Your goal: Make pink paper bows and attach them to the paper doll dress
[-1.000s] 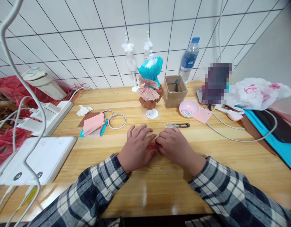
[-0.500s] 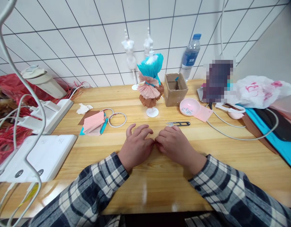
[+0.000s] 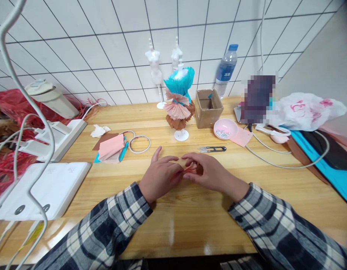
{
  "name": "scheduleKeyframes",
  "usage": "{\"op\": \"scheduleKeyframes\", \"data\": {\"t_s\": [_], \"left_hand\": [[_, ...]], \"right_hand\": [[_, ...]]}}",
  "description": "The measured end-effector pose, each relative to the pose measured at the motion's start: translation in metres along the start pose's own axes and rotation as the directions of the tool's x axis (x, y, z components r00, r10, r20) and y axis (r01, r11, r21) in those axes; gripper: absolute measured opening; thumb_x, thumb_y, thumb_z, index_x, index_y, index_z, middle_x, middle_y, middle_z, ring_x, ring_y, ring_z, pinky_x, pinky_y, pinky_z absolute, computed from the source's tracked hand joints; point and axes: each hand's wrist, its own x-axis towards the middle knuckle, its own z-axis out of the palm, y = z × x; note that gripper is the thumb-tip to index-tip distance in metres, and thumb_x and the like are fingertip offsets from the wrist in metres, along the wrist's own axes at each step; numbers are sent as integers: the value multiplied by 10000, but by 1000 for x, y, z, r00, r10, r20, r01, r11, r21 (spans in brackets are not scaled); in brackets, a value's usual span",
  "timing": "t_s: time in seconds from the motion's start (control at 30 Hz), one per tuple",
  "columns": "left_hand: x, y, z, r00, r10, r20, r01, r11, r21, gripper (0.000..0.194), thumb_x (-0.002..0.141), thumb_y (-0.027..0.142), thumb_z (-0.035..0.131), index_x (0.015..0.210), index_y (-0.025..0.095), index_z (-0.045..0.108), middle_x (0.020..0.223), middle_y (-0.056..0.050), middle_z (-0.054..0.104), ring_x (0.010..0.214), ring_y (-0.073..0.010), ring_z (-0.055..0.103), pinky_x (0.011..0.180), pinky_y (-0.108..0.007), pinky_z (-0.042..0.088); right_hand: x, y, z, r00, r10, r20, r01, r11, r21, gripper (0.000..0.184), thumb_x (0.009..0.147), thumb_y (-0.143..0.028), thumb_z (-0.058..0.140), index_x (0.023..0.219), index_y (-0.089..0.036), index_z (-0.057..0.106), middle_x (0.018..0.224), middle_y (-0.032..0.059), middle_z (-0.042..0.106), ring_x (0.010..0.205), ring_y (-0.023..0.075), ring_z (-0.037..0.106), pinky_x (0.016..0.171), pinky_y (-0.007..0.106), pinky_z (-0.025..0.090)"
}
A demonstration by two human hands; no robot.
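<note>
left hand (image 3: 162,176), right hand (image 3: 209,171) holding reddish pleated piece (image 3: 192,168) (partly hidden)

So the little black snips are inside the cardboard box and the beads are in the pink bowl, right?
No, the snips lie on the table, in front of the cardboard box, as the head view shows. The beads are indeed in the pink bowl.
</note>
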Motion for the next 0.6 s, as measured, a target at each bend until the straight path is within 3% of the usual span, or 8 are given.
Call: {"op": "scheduleKeyframes", "data": {"t_s": [0.1,0.23,0.33,0.43,0.6], "left_hand": [[0,-1,-1,1000,5,-19,-4,1000,7,135,875,248,536,859,230,669,899,-9,725,927,-157,665,1144,-556,71],[1,-1,-1,1000,29,-9,-29,1000,0,138,873,233,532,836,221,665,835,11,714,820,-130,668,1147,-525,95],[0,-1,-1,1000,17,-4,-17,1000,-6,134,870,223,529,830,217,657,819,14,718,790,-132,666,1142,-511,133],[0,-3,-2,1000,1,-23,-1,1000,-9,122,867,219,533,832,214,650,825,11,722,790,-140,669,1135,-509,156],[0,-3,-2,999,-10,-49,10,1000,-12,133,871,225,528,808,213,644,790,16,717,766,-142,665,1131,-505,181]], "right_hand": [[1,3,-1,986,163,32,-165,954,248,431,821,-376,616,1195,-169,560,852,34,680,685,146,606,651,285,479],[4,8,-4,968,247,-45,-224,930,292,307,812,-295,592,1088,-163,624,714,-4,626,615,123,563,590,255,454],[4,8,-5,952,297,-80,-248,896,369,317,858,-351,522,1099,-166,613,728,6,623,586,116,554,509,229,429],[3,6,-4,954,301,-4,-268,855,444,455,809,-413,600,1190,-168,555,815,18,639,605,116,568,493,223,436],[2,1,0,971,241,1,-224,902,369,576,756,-295,666,1294,-191,487,655,-52,595,588,113,554,565,234,441]]}}
